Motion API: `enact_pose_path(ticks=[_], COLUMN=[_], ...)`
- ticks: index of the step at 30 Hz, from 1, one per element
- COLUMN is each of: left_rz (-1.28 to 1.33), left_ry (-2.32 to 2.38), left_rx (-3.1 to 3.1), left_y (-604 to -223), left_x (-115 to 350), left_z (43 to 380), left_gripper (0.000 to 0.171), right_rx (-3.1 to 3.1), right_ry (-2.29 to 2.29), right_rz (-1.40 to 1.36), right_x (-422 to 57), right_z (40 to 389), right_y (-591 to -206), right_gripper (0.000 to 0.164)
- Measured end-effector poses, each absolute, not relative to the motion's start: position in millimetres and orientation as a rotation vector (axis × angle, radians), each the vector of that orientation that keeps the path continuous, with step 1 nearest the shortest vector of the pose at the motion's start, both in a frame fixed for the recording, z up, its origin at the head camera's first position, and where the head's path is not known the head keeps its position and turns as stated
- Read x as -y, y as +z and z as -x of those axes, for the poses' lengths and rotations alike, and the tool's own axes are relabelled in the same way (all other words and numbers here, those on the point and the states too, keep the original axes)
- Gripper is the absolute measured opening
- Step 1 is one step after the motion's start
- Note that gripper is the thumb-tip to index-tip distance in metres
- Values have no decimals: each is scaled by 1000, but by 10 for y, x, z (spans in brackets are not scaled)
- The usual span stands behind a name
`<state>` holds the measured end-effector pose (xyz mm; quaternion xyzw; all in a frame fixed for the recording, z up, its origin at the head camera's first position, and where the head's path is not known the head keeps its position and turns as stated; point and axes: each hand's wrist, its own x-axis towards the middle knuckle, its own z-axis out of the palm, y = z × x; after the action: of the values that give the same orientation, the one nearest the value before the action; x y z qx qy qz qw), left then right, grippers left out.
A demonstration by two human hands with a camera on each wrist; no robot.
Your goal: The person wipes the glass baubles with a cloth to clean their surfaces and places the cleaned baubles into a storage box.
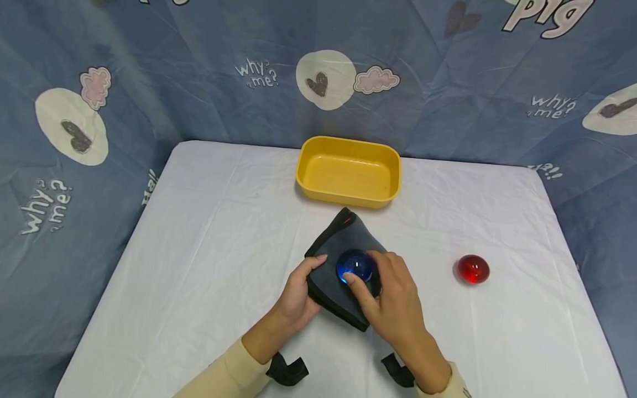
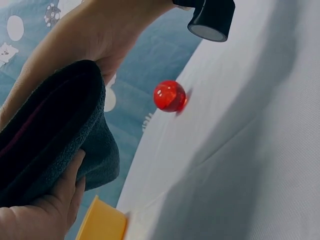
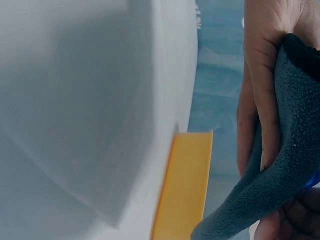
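A dark grey-blue cloth point(image 1: 325, 284) with a black edge is held up in front of the person. My left hand point(image 1: 297, 296) grips its left side, thumb on top and the other fingers beneath. On the cloth sits a shiny blue glass-like ball point(image 1: 355, 263). The thumb and forefinger of my right hand point(image 1: 395, 301) pinch this ball from the right. Only a sliver of the blue ball point(image 3: 314, 180) shows past the cloth in the right wrist view. From the left wrist, the cloth point(image 2: 97, 145) looks thick and folded, with fingers underneath.
A clear red ball point(image 1: 473, 269) rests on the white-covered table point(image 1: 209, 237), right of the hands. Behind the cloth stands a yellow rectangular tub point(image 1: 348, 198). Blue printed fabric point(image 1: 224, 110) hangs behind the table and along its sides. Black straps point(image 1: 288, 371) hang near both wrists.
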<state>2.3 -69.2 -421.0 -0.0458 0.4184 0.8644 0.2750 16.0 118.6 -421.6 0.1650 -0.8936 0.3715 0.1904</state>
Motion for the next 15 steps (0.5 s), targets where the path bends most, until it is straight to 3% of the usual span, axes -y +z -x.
enact_pose_path(ticks=[5,12,15], left_rz=[117,145,131], left_ry=[2323,2367,2366], left_rx=[-1131,-1122,-1120], left_y=[-4201,-4196,-4189], left_x=[688,678,670], left_z=[-26,-18,-7], left_gripper=[60,62,62], right_rx=[2529,2543,2510], right_ry=[1021,992,976], right_rz=[-434,-509,-543], right_x=[-1189,-1186,-1183], right_z=[-167,-211,-209], right_y=[-4224,-4206,-4194], right_gripper=[56,77,74])
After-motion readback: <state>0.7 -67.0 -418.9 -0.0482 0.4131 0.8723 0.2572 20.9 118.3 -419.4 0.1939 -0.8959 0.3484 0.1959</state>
